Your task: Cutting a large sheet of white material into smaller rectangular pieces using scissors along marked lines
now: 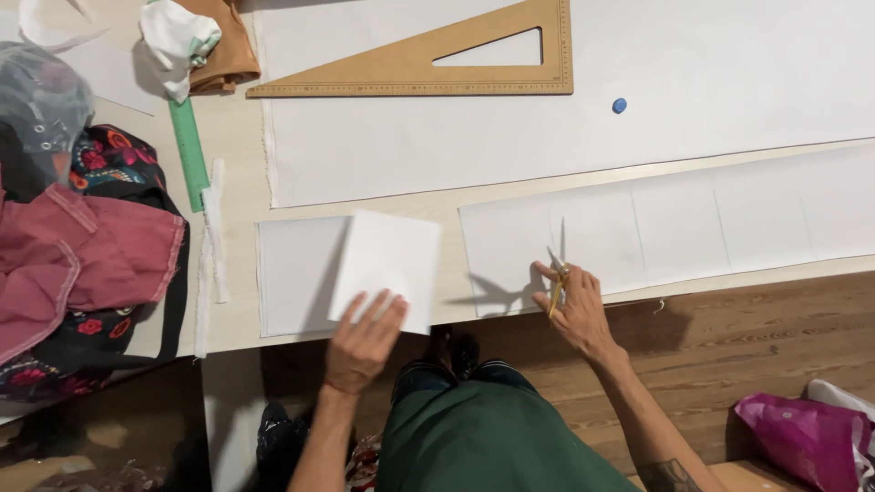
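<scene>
While the left hand (363, 339) pins a cut white fabric square (386, 269) flat near the surface's near edge, the right hand (576, 310) grips small scissors (558, 264) on the long marked strip (674, 232); blades should follow the drawn line, cloth kept taut.

Your pale wooden table (235, 137) carries a large white sheet (565, 137), a long marked strip (693, 228) and a smaller white piece (296, 273) near the front edge. A green ruler (190, 150) and crumpled pink cloth (87, 251) lie at your left.
</scene>
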